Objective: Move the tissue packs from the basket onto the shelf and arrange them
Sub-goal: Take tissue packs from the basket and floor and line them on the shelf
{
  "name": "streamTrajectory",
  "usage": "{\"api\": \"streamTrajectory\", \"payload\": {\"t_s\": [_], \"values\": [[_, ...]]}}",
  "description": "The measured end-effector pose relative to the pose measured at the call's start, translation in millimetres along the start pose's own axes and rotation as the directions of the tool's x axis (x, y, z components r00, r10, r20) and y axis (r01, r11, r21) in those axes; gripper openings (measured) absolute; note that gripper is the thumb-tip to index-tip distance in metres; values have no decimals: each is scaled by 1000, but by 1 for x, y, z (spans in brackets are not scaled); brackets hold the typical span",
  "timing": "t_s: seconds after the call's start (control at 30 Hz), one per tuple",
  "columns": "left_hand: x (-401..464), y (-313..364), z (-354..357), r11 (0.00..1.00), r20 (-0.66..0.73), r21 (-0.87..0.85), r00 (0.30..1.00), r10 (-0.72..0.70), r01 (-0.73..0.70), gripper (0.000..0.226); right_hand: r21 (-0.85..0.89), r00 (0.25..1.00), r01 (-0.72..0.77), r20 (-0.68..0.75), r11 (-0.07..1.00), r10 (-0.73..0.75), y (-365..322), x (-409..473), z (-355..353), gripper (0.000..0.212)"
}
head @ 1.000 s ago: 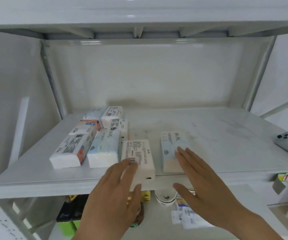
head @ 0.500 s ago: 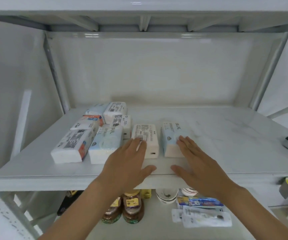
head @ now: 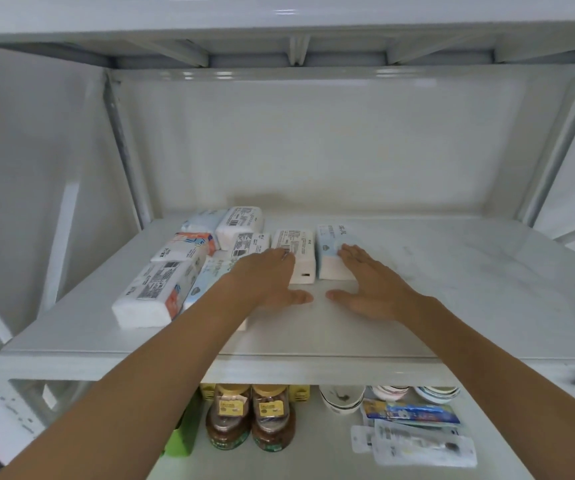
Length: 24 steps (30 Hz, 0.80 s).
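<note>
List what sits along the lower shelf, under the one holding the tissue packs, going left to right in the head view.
green pack → two brown jars → white bowl → blue packet, clear blister packs just below it.

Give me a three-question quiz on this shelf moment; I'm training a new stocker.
1. True or false: the left hand lies flat with fingers on the white barcode pack.
2. What does the right hand touch? A) a bowl B) the pale blue pack C) a jar
3. Which side of the shelf holds the stacked packs?

Key: 1 true. 2 B. 3 the left side.
</note>
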<state>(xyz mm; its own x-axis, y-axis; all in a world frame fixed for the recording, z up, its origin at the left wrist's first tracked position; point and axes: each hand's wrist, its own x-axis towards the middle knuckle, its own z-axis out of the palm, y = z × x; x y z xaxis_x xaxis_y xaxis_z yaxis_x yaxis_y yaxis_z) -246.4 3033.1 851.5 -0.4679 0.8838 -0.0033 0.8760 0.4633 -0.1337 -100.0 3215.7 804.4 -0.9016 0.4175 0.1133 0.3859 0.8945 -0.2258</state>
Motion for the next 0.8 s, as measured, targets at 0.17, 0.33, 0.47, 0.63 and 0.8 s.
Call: {"api": "streamTrajectory", "payload": {"t_s": [0.17, 0.33, 0.47, 0.63, 0.8], "values": [[24, -9, -4, 999, 62, 26, 997, -46, 44, 105, 18, 999, 6, 36, 1000, -6, 4, 32, -3, 104], [46, -25, -5, 996, 95, 38, 992, -88, 85, 104, 55, 998, 20, 50, 998, -23, 11, 55, -5, 107], [55, -40, 0, 992, 88, 62, 989, -114, 109, 99, 92, 999, 17, 32, 996, -20, 8, 70, -5, 106], [65, -53, 4, 991, 81, 81, 991, -110, 103, 96, 131, 1000, 17, 4, 991, -17, 3, 88, 4, 105], [73, -60, 7, 991, 82, 20, 987, -136, 135, 94, 170, 999, 34, -10, 985, -33, -5, 101, 9, 106]]}}
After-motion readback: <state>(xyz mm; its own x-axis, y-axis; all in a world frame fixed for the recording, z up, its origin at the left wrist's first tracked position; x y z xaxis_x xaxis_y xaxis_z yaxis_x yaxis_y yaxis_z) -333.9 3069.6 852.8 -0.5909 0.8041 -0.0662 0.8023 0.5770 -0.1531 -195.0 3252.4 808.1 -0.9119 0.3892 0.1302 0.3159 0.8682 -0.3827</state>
